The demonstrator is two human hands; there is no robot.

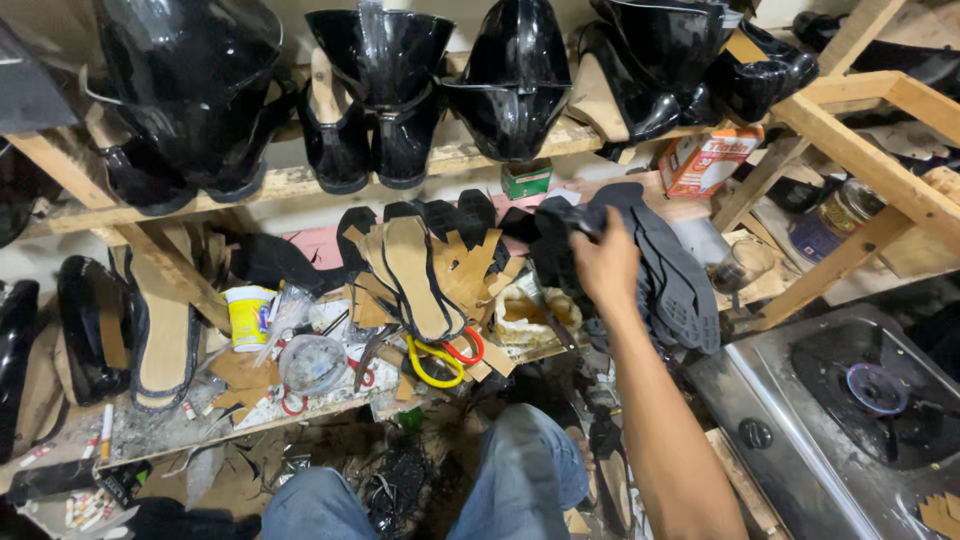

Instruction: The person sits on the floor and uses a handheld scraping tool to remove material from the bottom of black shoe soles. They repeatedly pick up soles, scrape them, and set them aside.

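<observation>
Reaching up from the lower right of the frame, the right hand (605, 265) is closed on the top of a stack of dark rubber soles (660, 265) at centre right; the fingers curl over the stack's upper left end, so the soles lie under and to the right of the grip; their long axis slants from upper left down to lower right, ending above the metal stove (800, 400); the left hand is out of sight, so the right is the only one near; just left of the stack lies a pile of tan insoles (425, 265), with yellow and red scissors (440, 355) below them; black shoes (385, 90) line the wooden shelf (290, 180) along the top.
</observation>
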